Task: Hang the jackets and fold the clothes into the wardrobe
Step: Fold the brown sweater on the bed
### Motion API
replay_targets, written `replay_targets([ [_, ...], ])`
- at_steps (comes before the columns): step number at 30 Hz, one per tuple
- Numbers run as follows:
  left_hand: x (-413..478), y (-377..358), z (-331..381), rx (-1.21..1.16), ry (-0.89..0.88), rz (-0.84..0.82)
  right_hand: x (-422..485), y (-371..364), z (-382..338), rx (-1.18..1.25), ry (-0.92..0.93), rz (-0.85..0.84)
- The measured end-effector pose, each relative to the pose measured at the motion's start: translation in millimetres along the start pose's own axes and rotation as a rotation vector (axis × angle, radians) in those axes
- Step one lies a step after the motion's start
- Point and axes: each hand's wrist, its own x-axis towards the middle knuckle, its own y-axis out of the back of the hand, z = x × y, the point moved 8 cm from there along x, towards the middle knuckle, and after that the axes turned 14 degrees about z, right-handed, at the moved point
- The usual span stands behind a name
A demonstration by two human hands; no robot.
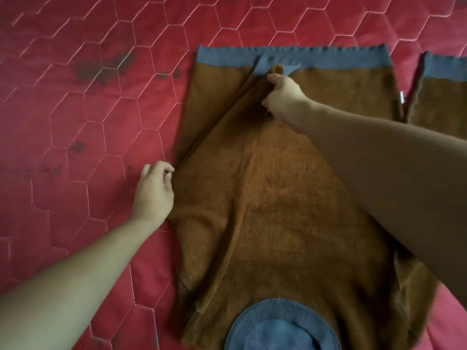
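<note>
Both your hands pinch the brown sweater, which lies flat on the red quilt. Your right hand grips fabric just beside the blue hem; your left hand pinches the side edge, well apart from that hem.

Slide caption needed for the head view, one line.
Brown sweater flat on red quilt; left hand pinches its side fold, right hand grips the sleeve cuff by the blue hem.

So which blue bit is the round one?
The collar at the near end of the sweater; the hem band and loose cuff are straight strips.
</note>
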Motion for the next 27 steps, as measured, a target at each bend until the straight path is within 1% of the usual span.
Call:
replay_targets([
  [2, -7.2, 1.6, -0.8, 0.012, 0.028, -0.013, -6.7, 4.8, 11.4, -0.185, 0.063, 0.019],
  [4, -14.0, 5.4, 14.2, 0.060, -0.042, 0.025, -20.6, 14.6, 23.4, -0.268, 0.140, 0.055],
  [5, -18.1, 6.2, 28.2, 0.120, -0.116, 0.039, -27.3, 18.2, 29.4, -0.236, 0.154, 0.064],
  [6, -22.7, 3.1, 42.3, 0.176, -0.183, 0.034, -32.9, 22.3, 33.9, -0.142, 0.140, 0.067],
  [7, -26.8, -3.4, 53.3, 0.207, -0.213, 0.002, -35.6, 25.1, 37.6, -0.007, 0.088, 0.066],
  [9, -28.8, -16.2, 65.0, 0.201, -0.152, -0.057, -38.0, 26.0, 39.2, 0.230, -0.055, 0.017],
  [10, -23.6, -19.3, 67.0, 0.169, -0.100, -0.054, -38.3, 24.3, 37.4, 0.303, -0.114, -0.019],
  [12, -4.5, -21.5, 71.9, 0.037, -0.002, -0.006, -37.2, 17.9, 35.7, 0.373, -0.185, -0.095],
  [14, 25.5, -28.4, 76.7, -0.146, 0.082, -0.005, -38.0, 10.8, 36.3, 0.386, -0.210, -0.141],
  [15, 42.3, -33.8, 80.7, -0.217, 0.112, -0.025, -35.8, 7.5, 37.0, 0.379, -0.205, -0.135],
  [17, 72.3, -47.1, 94.7, -0.284, 0.124, -0.106, -27.6, 6.4, 35.0, 0.380, -0.185, -0.076],
  [20, 100.2, -71.9, 118.2, -0.318, 0.114, -0.307, -9.9, 5.9, 29.3, 0.451, -0.212, 0.005],
  [22, 106.8, -83.5, 127.5, -0.319, 0.124, -0.425, -0.1, 1.1, 25.1, 0.458, -0.229, 0.023],
  [23, 110.5, -84.9, 130.0, -0.315, 0.112, -0.425, 2.6, -0.7, 20.2, 0.458, -0.219, 0.027],
  [24, 115.9, -81.0, 130.7, -0.317, 0.086, -0.364, 5.0, -2.0, 14.5, 0.473, -0.202, 0.038],
  [26, 126.7, -64.6, 128.6, -0.336, 0.007, -0.163, 11.9, 0.5, 3.4, 0.507, -0.168, 0.065],
  [27, 129.1, -59.3, 124.4, -0.320, -0.019, -0.108, 15.1, 1.3, -2.3, 0.484, -0.140, 0.059],
])
